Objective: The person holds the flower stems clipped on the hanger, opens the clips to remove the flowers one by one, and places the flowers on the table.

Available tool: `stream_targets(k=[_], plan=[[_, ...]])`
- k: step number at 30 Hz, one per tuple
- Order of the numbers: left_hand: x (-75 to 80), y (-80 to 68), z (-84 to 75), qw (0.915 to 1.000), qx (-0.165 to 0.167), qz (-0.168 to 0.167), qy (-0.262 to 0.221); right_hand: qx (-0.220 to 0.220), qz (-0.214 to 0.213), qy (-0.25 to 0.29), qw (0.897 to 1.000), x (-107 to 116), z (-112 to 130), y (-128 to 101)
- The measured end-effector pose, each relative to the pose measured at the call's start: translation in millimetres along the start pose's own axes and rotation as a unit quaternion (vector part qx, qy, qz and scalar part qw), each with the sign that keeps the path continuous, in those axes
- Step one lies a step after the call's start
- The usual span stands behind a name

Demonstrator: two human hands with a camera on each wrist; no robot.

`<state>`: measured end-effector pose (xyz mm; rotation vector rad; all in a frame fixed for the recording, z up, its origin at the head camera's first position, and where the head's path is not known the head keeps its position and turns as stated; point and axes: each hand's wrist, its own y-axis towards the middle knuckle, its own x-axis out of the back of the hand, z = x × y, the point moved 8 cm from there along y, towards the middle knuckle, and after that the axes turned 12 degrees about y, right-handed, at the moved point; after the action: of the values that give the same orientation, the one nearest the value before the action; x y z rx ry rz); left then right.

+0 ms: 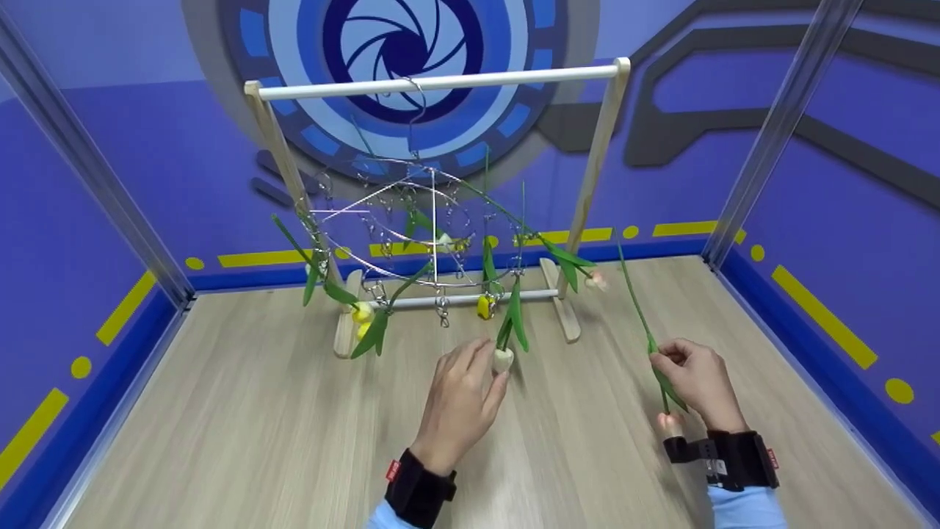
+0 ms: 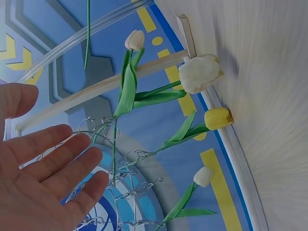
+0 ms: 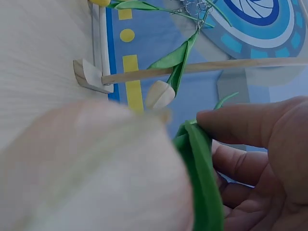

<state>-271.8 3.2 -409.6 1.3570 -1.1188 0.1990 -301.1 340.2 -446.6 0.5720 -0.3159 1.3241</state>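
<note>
My right hand point(image 1: 701, 382) pinches the green stem of a pale pink artificial tulip point(image 1: 670, 425), its bloom pointing down and the bare stem end up. That bloom fills much of the right wrist view, close to the camera. My left hand point(image 1: 459, 397) is beside a white tulip point(image 1: 503, 360) that hangs head down from a round wire clip hanger point(image 1: 434, 228). In the left wrist view the left fingers point(image 2: 72, 168) are loosely extended, apart from the white bloom point(image 2: 198, 74). Another pink tulip point(image 1: 596, 281) hangs at the hanger's right.
The hanger hooks over the white bar point(image 1: 499, 78) of a wooden-legged rack. Yellow tulips point(image 1: 362, 313) hang at its left, another yellow one point(image 1: 485, 306) near the middle, and a white one point(image 1: 444, 240) behind. Loose metal clips point(image 1: 443, 312) dangle below. Blue printed walls enclose the wood-grain table point(image 1: 279, 426).
</note>
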Motion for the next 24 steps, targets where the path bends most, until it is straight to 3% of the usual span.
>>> stream_targets(k=[11, 24], plan=[[-8.5, -2.4, -5.6, 0.9993, -0.001, 0.038, 0.004, -0.050, 0.050, -0.013, 0.997, -7, -21, 3], [-8.4, -1.4, -4.0, 0.9988, 0.008, 0.049, 0.003, -0.083, 0.088, -0.032, 0.992, -12, -39, 6]])
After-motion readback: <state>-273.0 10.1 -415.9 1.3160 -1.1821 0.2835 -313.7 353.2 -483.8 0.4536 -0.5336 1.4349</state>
